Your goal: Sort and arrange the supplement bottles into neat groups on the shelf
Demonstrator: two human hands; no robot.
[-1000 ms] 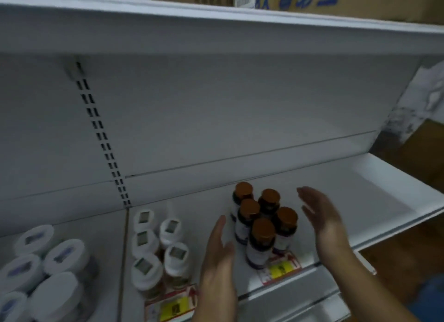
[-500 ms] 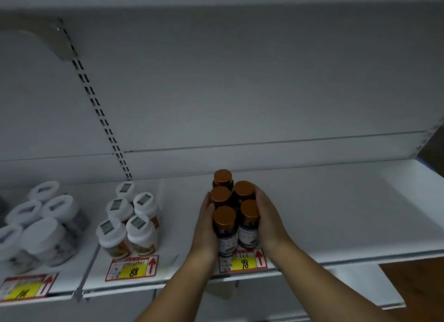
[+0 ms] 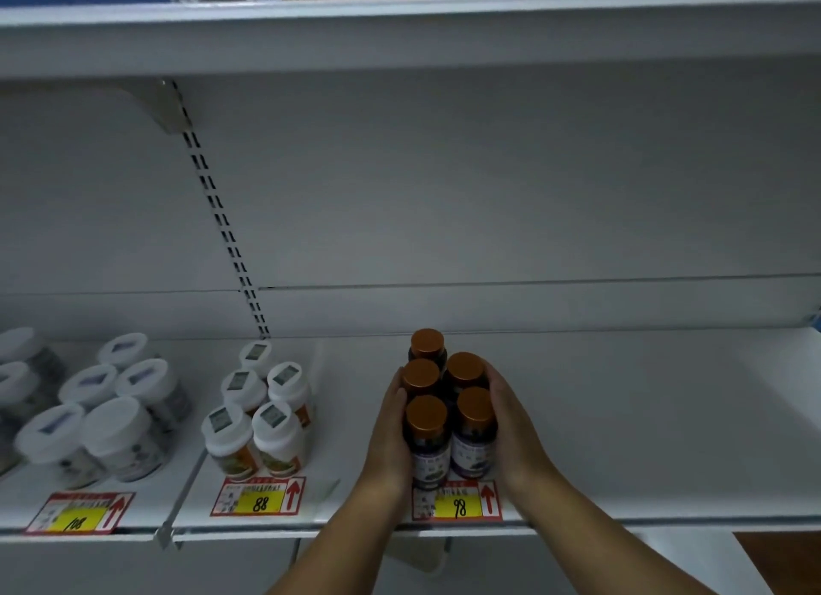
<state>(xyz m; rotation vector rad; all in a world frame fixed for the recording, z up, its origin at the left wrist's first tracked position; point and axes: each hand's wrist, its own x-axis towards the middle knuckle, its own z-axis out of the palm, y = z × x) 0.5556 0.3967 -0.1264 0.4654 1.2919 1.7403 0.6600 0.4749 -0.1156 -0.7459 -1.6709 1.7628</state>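
Observation:
Several dark bottles with orange-brown caps (image 3: 446,399) stand packed in a tight cluster near the front of the white shelf (image 3: 644,417), above a "98" price tag (image 3: 457,503). My left hand (image 3: 391,434) presses flat against the cluster's left side. My right hand (image 3: 511,425) presses against its right side. Both palms touch the bottles, which rest upright on the shelf. Left of them stands a group of small white-capped bottles with orange labels (image 3: 260,412).
Larger white-lidded jars (image 3: 89,412) fill the far left section above a "108" tag (image 3: 80,512). An "88" tag (image 3: 260,497) marks the small white bottles. A slotted upright (image 3: 222,221) splits the back panel. An upper shelf (image 3: 400,26) overhangs with boxes on it.
My hands went from open and apart beside the orange-capped bottles to pressed against both sides of the cluster, squeezing it tighter. The view shifted to face the shelf straight on.

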